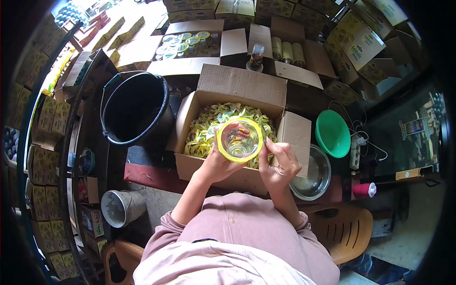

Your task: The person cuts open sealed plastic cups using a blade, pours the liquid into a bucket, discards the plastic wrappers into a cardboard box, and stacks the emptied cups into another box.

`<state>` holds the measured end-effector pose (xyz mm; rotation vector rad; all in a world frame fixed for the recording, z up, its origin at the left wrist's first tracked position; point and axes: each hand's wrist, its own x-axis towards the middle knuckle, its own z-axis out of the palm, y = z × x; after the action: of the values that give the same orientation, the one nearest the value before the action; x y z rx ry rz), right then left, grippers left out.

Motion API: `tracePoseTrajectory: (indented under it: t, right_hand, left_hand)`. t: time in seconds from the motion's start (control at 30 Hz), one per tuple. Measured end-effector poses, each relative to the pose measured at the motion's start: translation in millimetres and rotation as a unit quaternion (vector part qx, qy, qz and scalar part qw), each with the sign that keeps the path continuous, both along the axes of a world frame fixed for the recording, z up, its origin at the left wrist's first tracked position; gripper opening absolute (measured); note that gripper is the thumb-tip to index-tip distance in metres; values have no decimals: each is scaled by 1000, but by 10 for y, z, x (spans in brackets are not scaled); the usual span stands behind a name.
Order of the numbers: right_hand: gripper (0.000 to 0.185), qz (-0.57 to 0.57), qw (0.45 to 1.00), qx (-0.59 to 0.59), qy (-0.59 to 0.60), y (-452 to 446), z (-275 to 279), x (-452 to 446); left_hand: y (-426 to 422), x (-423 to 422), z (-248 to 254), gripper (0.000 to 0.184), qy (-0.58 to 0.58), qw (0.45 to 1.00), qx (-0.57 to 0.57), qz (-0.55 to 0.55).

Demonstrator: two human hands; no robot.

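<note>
A clear round container with a yellow rim (260,137) is tilted so that its mouth faces me. My left hand (219,159) wraps around its left side and underside, and some fingers show through the clear wall. At the right edge, my right hand (281,164) has thumb and forefinger pinched together at the rim, the other fingers curled. Whether a thin strip lies in that pinch is too small to tell. Just beneath both hands stands an open cardboard box (242,85), filled with yellow-green printed strips (202,128).
A black bucket (164,111) stands left of the box. To the right are a green bowl (332,134), a metal basin (316,173) and a power strip (355,156). Behind, one carton (190,66) holds lidded jars. A grey bucket (135,204) sits on the floor.
</note>
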<state>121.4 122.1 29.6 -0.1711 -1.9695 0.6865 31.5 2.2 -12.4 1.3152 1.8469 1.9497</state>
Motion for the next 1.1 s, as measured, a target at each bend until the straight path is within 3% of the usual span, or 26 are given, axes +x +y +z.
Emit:
tracePoseTrajectory:
  t: [0.27, 0.37, 0.4, 0.5, 0.9, 1.1]
  right_hand:
    - [23, 1, 1000, 25, -10, 25, -16, -50]
    - [23, 17, 999, 10, -29, 86, 19, -73]
    - [22, 36, 999, -10, -28, 111, 22, -92]
    - [19, 65, 996, -65, -19, 152, 8, -113]
    - [19, 49, 996, -67, -18, 35, -62, 43]
    - [22, 30, 998, -44, -18, 44, -27, -4]
  left_hand:
    - [-69, -71, -73, 83, 25, 999, -43, 9]
    - [-74, 3, -64, 83, 91, 994, -56, 6]
    - [-92, -4, 49, 83, 199, 971, -126, 39]
    - [-36, -20, -17, 80, -51, 997, -9, -57]
    - [20, -13, 84, 77, -53, 998, 18, -20]
    - [-27, -48, -27, 78, -7, 999, -31, -9]
